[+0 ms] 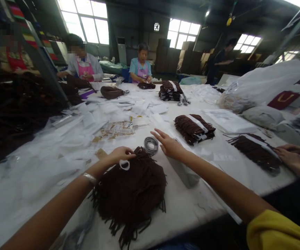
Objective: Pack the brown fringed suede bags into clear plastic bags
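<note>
A dark brown fringed bag (134, 187) lies flat on the table in front of me, its fringe hanging toward the near edge. My left hand (122, 155) pinches its upper edge, close to a small gold-coloured ring. Below those fingers is a white loop (124, 165); what it belongs to I cannot make out. Just beyond the bag's top sits a grey coiled roll (151, 145), possibly a strap. Fingers stretched out and apart, my right hand (172, 146) hovers beside this roll and holds nothing.
Loose white plastic sleeves (61, 156) cover the left of the white table, with small tags (117, 129) among them. Banded brown bundles (194, 127) lie to the right. Another person's hands (290, 156) touch a fringed bundle (256, 151). Co-workers sit across the table.
</note>
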`<state>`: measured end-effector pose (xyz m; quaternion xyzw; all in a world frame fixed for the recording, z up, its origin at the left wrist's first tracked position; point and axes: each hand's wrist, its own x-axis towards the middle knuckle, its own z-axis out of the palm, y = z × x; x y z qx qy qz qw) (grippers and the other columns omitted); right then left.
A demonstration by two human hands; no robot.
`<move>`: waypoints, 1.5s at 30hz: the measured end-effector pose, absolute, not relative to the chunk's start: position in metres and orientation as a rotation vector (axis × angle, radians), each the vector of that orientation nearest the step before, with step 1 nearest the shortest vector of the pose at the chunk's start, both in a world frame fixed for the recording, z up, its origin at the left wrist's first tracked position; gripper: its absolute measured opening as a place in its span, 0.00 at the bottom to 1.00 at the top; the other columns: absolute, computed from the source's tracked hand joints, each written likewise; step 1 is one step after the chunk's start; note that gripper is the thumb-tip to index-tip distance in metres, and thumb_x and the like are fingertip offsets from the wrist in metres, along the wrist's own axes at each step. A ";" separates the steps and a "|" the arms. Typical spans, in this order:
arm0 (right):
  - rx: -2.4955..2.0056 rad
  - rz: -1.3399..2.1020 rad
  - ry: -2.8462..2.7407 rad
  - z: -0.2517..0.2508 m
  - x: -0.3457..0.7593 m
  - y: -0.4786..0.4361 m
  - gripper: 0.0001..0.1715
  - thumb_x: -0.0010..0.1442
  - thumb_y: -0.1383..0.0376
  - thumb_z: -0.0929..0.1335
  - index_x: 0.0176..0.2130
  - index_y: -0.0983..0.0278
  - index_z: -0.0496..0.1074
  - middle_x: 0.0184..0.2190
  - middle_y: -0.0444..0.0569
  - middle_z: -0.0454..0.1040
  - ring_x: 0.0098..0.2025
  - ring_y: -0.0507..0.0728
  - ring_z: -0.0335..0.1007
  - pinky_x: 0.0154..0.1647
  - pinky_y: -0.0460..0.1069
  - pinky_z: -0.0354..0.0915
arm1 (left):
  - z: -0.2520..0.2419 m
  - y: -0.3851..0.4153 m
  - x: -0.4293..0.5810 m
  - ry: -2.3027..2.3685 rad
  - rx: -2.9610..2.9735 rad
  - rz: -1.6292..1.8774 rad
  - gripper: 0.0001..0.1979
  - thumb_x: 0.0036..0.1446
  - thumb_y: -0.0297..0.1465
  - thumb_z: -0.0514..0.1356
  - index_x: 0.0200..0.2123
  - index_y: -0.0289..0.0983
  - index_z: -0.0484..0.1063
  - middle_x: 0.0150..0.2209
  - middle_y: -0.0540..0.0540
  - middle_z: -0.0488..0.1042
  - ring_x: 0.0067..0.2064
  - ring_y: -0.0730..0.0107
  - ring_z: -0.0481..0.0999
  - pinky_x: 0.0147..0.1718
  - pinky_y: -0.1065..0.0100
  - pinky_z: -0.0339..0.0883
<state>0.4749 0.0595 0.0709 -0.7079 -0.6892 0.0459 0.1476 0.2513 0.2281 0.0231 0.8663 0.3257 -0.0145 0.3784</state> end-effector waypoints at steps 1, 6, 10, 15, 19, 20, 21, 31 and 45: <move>-2.179 0.199 -1.840 0.063 0.475 0.075 0.36 0.63 0.73 0.63 0.67 0.62 0.55 0.64 0.57 0.61 0.65 0.59 0.58 0.65 0.55 0.55 | 0.018 0.225 0.250 0.881 2.286 0.000 0.26 0.47 0.53 0.62 0.40 0.39 0.78 0.39 0.41 0.80 0.43 0.52 0.77 0.40 0.63 0.67; -2.433 0.397 -1.643 0.024 0.468 0.113 0.35 0.62 0.55 0.68 0.62 0.69 0.62 0.58 0.66 0.67 0.60 0.68 0.64 0.59 0.58 0.61 | 0.006 0.215 0.236 0.909 2.328 0.013 0.23 0.52 0.53 0.59 0.37 0.40 0.78 0.38 0.40 0.79 0.42 0.52 0.77 0.41 0.62 0.65; -2.530 0.394 -1.525 0.013 0.469 0.122 0.39 0.59 0.50 0.70 0.62 0.65 0.62 0.67 0.67 0.51 0.64 0.73 0.56 0.59 0.62 0.58 | 0.004 0.202 0.226 0.906 2.346 0.183 0.21 0.54 0.49 0.58 0.40 0.40 0.76 0.42 0.41 0.79 0.43 0.54 0.77 0.41 0.63 0.65; -2.567 0.428 -1.394 0.011 0.471 0.137 0.43 0.58 0.43 0.66 0.61 0.67 0.63 0.63 0.68 0.57 0.58 0.70 0.65 0.56 0.60 0.61 | 0.009 0.176 0.225 0.763 2.345 0.295 0.15 0.57 0.40 0.58 0.44 0.41 0.72 0.42 0.42 0.79 0.44 0.55 0.78 0.42 0.63 0.65; -2.499 0.389 -1.420 0.011 0.473 0.148 0.30 0.54 0.65 0.71 0.56 0.67 0.69 0.58 0.62 0.66 0.53 0.64 0.69 0.54 0.54 0.63 | 0.016 0.155 0.226 0.606 2.356 0.247 0.15 0.58 0.36 0.57 0.49 0.43 0.70 0.45 0.43 0.79 0.46 0.54 0.78 0.43 0.62 0.66; -2.460 0.377 -1.447 0.013 0.474 0.149 0.26 0.53 0.70 0.69 0.53 0.66 0.72 0.54 0.59 0.70 0.52 0.62 0.70 0.53 0.52 0.63 | 0.018 0.151 0.226 0.587 2.368 0.242 0.15 0.59 0.35 0.57 0.50 0.44 0.70 0.45 0.43 0.79 0.46 0.53 0.78 0.43 0.61 0.66; -2.414 0.364 -1.477 0.016 0.475 0.149 0.23 0.54 0.73 0.67 0.50 0.66 0.74 0.50 0.57 0.74 0.50 0.61 0.71 0.52 0.51 0.64 | 0.020 0.146 0.226 0.576 2.383 0.238 0.15 0.59 0.34 0.56 0.50 0.45 0.70 0.45 0.43 0.79 0.46 0.53 0.78 0.43 0.61 0.66; -1.186 0.587 -2.495 0.082 0.431 0.115 0.23 0.54 0.79 0.62 0.39 0.58 0.79 0.56 0.44 0.73 0.52 0.55 0.69 0.54 0.50 0.64 | 0.057 0.105 0.221 0.559 2.454 0.217 0.11 0.61 0.34 0.54 0.43 0.44 0.74 0.36 0.41 0.80 0.38 0.52 0.79 0.35 0.60 0.66; -1.383 1.457 -2.522 0.077 0.422 0.132 0.22 0.51 0.76 0.68 0.47 0.66 0.73 0.39 0.46 0.78 0.35 0.52 0.69 0.36 0.44 0.62 | 0.076 0.107 0.208 0.648 2.635 0.208 0.11 0.65 0.33 0.53 0.44 0.40 0.73 0.36 0.45 0.80 0.36 0.58 0.80 0.33 0.62 0.70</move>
